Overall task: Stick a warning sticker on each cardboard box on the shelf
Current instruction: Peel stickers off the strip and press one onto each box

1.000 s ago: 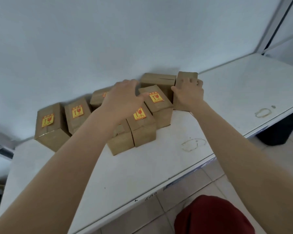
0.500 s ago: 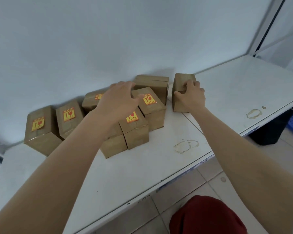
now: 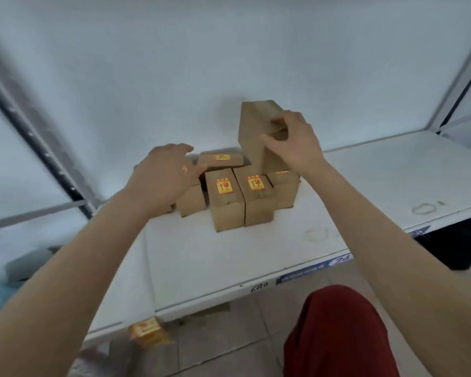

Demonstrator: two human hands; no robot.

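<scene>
Several small cardboard boxes stand clustered at the back of the white shelf (image 3: 229,257). Two front boxes (image 3: 225,198) (image 3: 256,197) show yellow-and-red warning stickers on top, and a flatter stickered box (image 3: 220,159) lies behind them. My right hand (image 3: 291,142) grips a plain box (image 3: 253,131) with no sticker in sight, lifted and tilted above the cluster. My left hand (image 3: 163,175) hovers over the left boxes, fingers spread, with a small yellow-red patch (image 3: 185,168) on one finger; part of the cluster is hidden under it.
A grey wall backs the shelf, with metal uprights at left (image 3: 38,148) and right (image 3: 457,85). Ring stains (image 3: 424,208) mark the shelf's right part. Below the front edge, a stickered box (image 3: 147,331) lies on the tiled floor beside a red-clad knee (image 3: 337,333).
My right hand has lifted the plain box off the shelf and tilted it above the cluster. The view has swung, so the boxes now sit centred. My left hand stays over the left boxes.
</scene>
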